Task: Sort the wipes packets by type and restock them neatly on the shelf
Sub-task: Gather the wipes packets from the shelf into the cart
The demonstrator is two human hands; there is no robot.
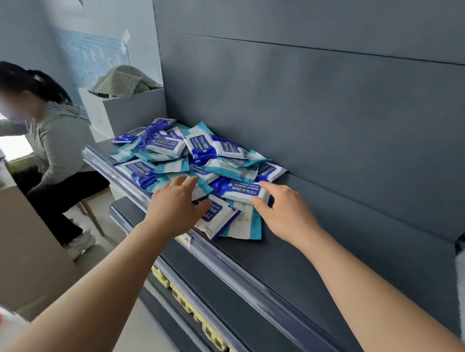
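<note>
So the right hand (286, 211) has its grip clamped on one end of a dark blue and white plastic wipes packet (236, 191), thumb under, fingers on top. It's at the 5 o'clock edge of the loose heap of blue, teal and white packets (173, 147) on the dark grey metal shelf (316, 262). The left hand (173, 207) is spread, grip apart, over the 7 o'clock side. Risk imo: these slick packets overlap, so pulling one could drag neighbours over the front lip (234, 268). The packet's long axis runs 9 to 3, print upside down to the wearer.

Shop: grey gondola shelf (315, 265) with clear price-label strip (247, 274), heaped wipes packets (197, 157)
</note>
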